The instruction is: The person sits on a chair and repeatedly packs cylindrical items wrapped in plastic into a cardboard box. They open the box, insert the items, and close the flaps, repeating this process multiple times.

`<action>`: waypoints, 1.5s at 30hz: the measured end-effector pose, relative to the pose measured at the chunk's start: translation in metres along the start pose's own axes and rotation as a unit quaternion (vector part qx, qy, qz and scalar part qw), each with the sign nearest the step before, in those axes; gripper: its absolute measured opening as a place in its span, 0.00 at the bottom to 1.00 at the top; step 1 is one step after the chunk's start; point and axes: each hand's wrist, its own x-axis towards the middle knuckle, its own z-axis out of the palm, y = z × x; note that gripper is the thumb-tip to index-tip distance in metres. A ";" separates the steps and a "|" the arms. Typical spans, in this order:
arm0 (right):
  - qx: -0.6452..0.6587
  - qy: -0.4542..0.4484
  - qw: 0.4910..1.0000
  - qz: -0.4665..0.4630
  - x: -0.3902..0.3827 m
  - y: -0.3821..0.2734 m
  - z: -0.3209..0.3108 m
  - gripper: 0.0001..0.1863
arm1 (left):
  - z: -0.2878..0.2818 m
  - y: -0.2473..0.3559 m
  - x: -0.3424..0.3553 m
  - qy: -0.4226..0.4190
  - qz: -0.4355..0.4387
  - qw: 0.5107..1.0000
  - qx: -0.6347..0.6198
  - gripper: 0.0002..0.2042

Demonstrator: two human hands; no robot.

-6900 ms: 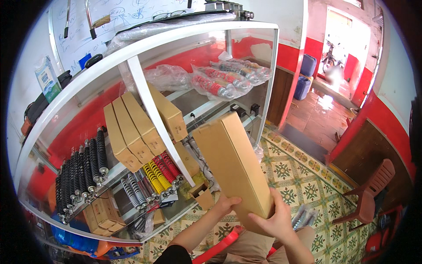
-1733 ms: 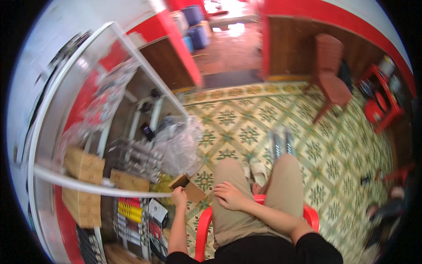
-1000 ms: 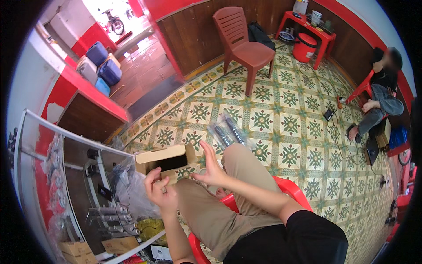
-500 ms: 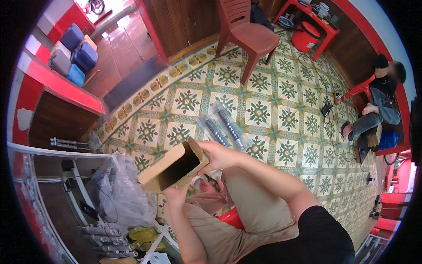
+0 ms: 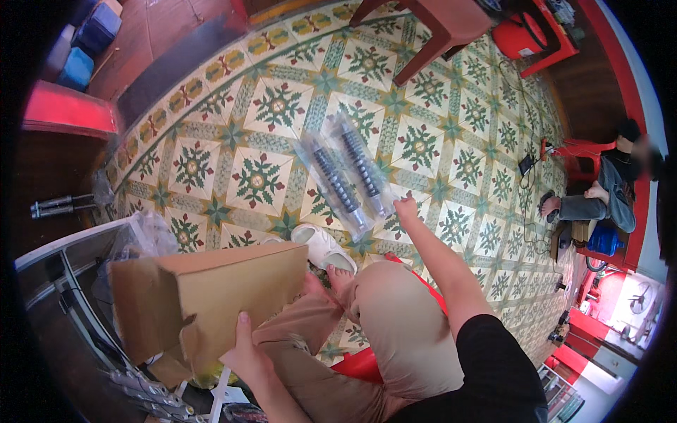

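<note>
A brown cardboard box [image 5: 240,278], its flaps open, is held in my left hand [image 5: 250,358], thumb on its side and fingers hidden beneath. The box tilts to the left over the shelf. My right hand [image 5: 405,210] reaches forward over the floor, fingers slightly apart, holding nothing that I can see. It is right beside the near end of a shock absorber [image 5: 361,161] in clear plastic; whether it touches the wrap I cannot tell. To the left of that lies a second wrapped shock absorber [image 5: 333,180], side by side with it on the tiles.
A white metal-framed shelf [image 5: 74,261] with metal parts stands at my left, plastic bags [image 5: 151,236] by it. Ahead are a red-brown chair [image 5: 451,25] and a red bucket [image 5: 520,37]. A person [image 5: 610,187] sits at the right near cables. White slippers [image 5: 326,248] are by my feet.
My right hand has left the box and stretched out towards the wrapped shock absorbers. My left hand has carried the box down and to the left. The view has tipped downward.
</note>
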 end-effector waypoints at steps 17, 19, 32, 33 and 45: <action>-0.347 -0.048 0.928 -0.124 0.013 0.007 0.071 0.32 | -0.027 -0.028 0.006 -0.072 0.029 0.992 0.102 0.38; -0.329 -0.077 0.932 -0.133 0.018 0.005 0.066 0.33 | -0.023 -0.017 0.001 -0.077 0.000 0.995 0.069 0.39; 0.038 -0.213 0.976 -0.017 -0.040 -0.044 0.009 0.23 | 0.016 0.017 -0.013 -0.122 -0.022 0.992 0.036 0.34; 0.060 -0.239 0.969 -0.011 -0.052 -0.048 -0.001 0.22 | 0.015 0.020 -0.014 -0.126 -0.012 0.991 0.036 0.34; 0.023 -0.339 0.936 -0.088 -0.200 -0.023 -0.166 0.12 | -0.024 0.010 -0.037 -0.083 0.043 0.943 -0.318 0.28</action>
